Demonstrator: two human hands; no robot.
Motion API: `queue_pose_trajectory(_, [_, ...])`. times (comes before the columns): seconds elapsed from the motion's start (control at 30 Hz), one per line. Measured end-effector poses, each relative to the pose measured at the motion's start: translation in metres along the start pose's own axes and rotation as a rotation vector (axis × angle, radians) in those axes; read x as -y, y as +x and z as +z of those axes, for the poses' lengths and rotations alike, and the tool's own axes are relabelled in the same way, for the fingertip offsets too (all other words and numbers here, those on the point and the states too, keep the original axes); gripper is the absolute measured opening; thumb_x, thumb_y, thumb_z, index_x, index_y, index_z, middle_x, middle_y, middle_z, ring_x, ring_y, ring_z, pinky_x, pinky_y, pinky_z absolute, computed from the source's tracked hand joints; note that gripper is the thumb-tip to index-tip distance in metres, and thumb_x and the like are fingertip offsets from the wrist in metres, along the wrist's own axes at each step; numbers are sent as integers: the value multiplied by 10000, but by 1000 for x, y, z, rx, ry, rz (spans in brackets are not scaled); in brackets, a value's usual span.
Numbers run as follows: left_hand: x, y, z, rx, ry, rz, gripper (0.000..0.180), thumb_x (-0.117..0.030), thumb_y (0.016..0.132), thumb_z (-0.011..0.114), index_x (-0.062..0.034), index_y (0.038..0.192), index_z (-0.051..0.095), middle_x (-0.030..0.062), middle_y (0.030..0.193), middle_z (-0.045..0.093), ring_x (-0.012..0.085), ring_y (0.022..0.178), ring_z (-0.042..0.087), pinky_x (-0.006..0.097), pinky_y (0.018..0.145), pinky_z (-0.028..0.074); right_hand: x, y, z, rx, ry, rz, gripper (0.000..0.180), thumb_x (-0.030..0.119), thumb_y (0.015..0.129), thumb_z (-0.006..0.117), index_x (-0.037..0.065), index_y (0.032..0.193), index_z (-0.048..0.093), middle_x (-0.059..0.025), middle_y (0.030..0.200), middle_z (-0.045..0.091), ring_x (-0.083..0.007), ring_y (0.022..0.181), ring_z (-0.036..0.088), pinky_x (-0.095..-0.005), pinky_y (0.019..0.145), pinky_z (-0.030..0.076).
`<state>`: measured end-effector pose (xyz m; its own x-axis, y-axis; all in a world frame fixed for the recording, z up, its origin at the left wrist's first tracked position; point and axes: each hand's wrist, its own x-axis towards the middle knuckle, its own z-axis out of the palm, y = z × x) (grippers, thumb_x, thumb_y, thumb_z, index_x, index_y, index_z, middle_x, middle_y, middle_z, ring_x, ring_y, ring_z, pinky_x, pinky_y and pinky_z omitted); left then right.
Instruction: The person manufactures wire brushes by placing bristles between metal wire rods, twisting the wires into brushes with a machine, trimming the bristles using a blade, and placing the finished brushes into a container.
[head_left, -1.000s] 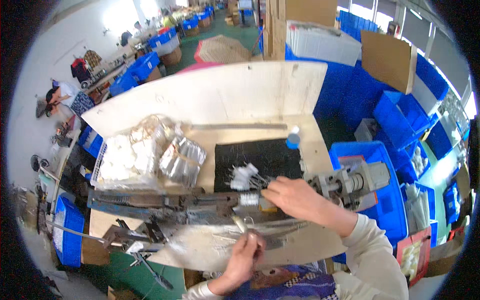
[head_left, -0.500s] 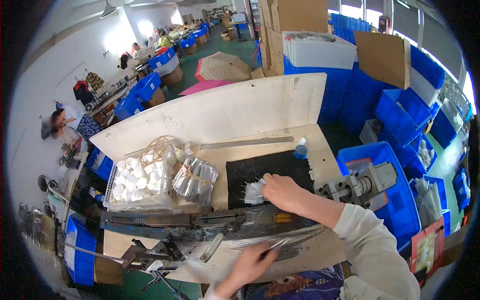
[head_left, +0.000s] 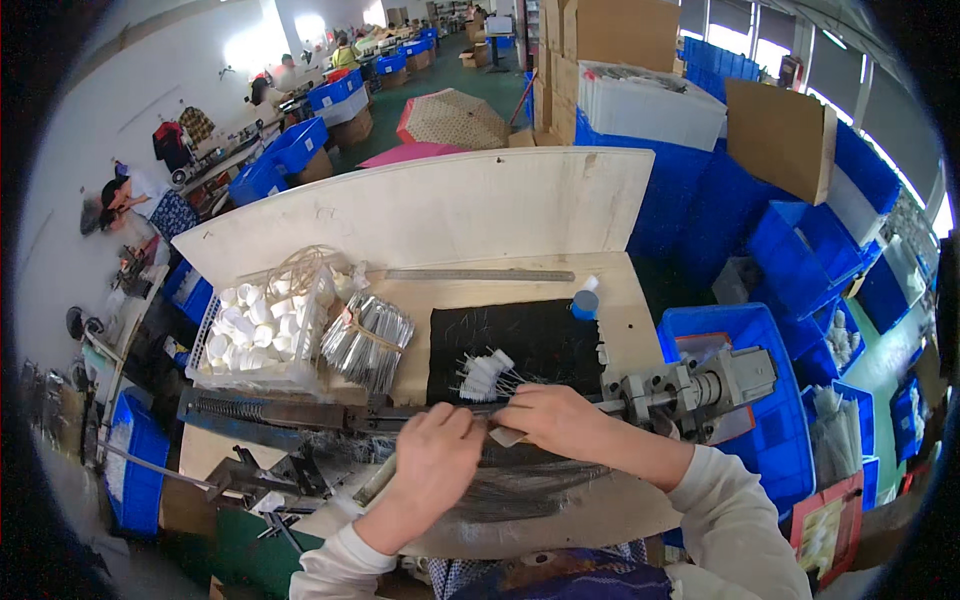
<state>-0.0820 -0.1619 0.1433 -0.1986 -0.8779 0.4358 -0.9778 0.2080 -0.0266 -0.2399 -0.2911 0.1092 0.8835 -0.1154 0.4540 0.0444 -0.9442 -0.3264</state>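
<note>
Workshop: green floor (head_left: pixel 470 75), stacked blue bins (head_left: pixel 800 240), cardboard boxes (head_left: pixel 620 30), bright windows (head_left: pixel 310 25) far end.

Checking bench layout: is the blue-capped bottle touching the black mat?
Cannot tell. In the head view the blue-capped bottle stands at the black mat's far right corner; contact or gap isn't plain.

sleeves: long, white | hands: left hand (head_left: pixel 437 455), right hand (head_left: pixel 556 421) bare, ungloved
</note>
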Motion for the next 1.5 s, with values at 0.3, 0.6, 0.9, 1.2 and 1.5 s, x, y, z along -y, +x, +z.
queue_pose_trajectory(0.3, [-59, -97, 36, -177, -1228, -958, 369, -378, 939, 504, -48, 842, 636, 37, 658, 543, 117, 526, 498, 258, 472, 346, 5, 23, 36, 31, 221, 174, 169, 70, 702, 628, 73, 869, 655, -109, 865, 648, -333, 770, 607, -400, 666, 485])
queue_pose_trajectory(0.6, [-42, -55, 29, 83, -1371, -1102, 272, -219, 890, 601, -19, 1052, 514, 42, 672, 518, 147, 504, 507, 269, 433, 427, -8, 36, 32, 115, 301, 282, 184, 62, 673, 621, 38, 847, 677, -159, 805, 640, -357, 777, 617, -425, 674, 486])
queue_pose_trajectory(0.9, [-24, -153, 29, -153, -262, -562, 328, -183, 830, 659, -30, 1103, 561, 196, 1154, 555, 325, 1077, 527, 440, 912, 412, 48, -15, 25, -85, -88, 71, 325, 147, 696, 693, 39, 995, 623, -95, 915, 545, -265, 770, 591, -355, 630, 521])
queue_pose_trajectory(1.2, [-15, -267, 5, -849, -899, -1639, 558, -307, 929, 532, -25, 1383, 373, 201, 1353, 433, 272, 1253, 416, 406, 1054, 307, -5, -52, 75, 78, -183, 650, 408, 30, 720, 683, 33, 1059, 457, -138, 1016, 502, -378, 858, 588, -455, 694, 511])
queue_pose_trajectory(1.5, [35, -184, 53, -659, -1218, -1695, 405, -405, 950, 526, -27, 833, 613, 28, 679, 558, 114, 589, 508, 262, 542, 410, -28, -80, 80, 96, -62, 884, 283, 142, 843, 557, 63, 1083, 429, -205, 713, 560, -395, 709, 605, -475, 597, 485])
